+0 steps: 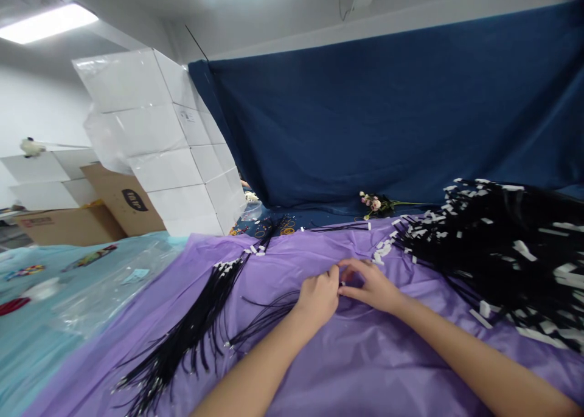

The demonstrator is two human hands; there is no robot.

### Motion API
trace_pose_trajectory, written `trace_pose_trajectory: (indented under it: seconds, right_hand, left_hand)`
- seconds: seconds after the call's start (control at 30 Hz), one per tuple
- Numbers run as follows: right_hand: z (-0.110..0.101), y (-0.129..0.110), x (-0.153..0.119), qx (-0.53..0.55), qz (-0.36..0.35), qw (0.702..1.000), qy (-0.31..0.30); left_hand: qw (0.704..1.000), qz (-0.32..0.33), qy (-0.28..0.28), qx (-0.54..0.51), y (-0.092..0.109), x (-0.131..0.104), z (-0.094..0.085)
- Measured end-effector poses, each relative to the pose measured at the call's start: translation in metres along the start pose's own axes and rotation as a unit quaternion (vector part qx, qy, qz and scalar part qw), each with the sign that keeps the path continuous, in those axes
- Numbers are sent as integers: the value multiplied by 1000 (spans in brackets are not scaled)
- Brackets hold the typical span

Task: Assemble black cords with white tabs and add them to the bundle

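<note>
My left hand [319, 294] is closed around a small bunch of thin black cords [269, 317], whose loose ends trail to the lower left over the purple cloth. Thumb and forefinger of my right hand [371, 286] curve to meet the left fingertips in a pinch. A tiny dark bit shows between the two hands, too small to name. Left of them lies a larger bundle of black cords [201, 307] with white tags at its upper end and small metallic tips at its lower end. To the right is a big heap of black cords [483, 241] with many white tags.
Purple cloth [374, 368] covers the work surface, with light blue cloth [27, 344] and a clear plastic bag [123, 289] at left. White boxes [177, 161] stand stacked behind, near brown cartons [123, 204]. Artificial flowers [374, 204] lie before a dark blue curtain [365, 119].
</note>
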State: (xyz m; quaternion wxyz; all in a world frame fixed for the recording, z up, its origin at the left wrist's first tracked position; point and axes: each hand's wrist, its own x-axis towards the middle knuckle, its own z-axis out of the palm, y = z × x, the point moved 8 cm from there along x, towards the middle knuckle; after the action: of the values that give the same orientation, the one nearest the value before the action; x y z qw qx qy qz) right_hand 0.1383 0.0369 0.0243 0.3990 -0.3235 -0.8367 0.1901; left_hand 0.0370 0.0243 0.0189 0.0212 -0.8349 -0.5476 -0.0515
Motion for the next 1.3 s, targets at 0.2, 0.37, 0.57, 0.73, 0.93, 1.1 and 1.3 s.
trace_pose_trajectory:
  seconds: [0.2,0.37,0.57,0.73,0.93,1.1,1.3]
  right_hand:
    - [7,2,2,69,35,997,-17]
    - [15,4,3,34,41,997,-60]
    - [22,3,2,-171,-1,981,-92]
    - [23,-11,6,-287,-26,955,-72]
    - [19,-25,8,-267,-95,959,-28]
    - [26,-26,7,-239,-111,964,-34]
    - [7,-20,7,-270,-68,958,64]
  left_hand:
    - [1000,15,11,7,3,-1,-7]
    - [999,34,18,37,8,-4,-9]
    - [997,2,16,77,2,-3,-10]
    - [992,-57,35,111,-10,-2,-19]
    - [985,-118,41,115,-22,-4,-32]
    - [985,-116,50,115,-20,-6,-36]
    - [980,-90,116,133,-13,-8,-39]
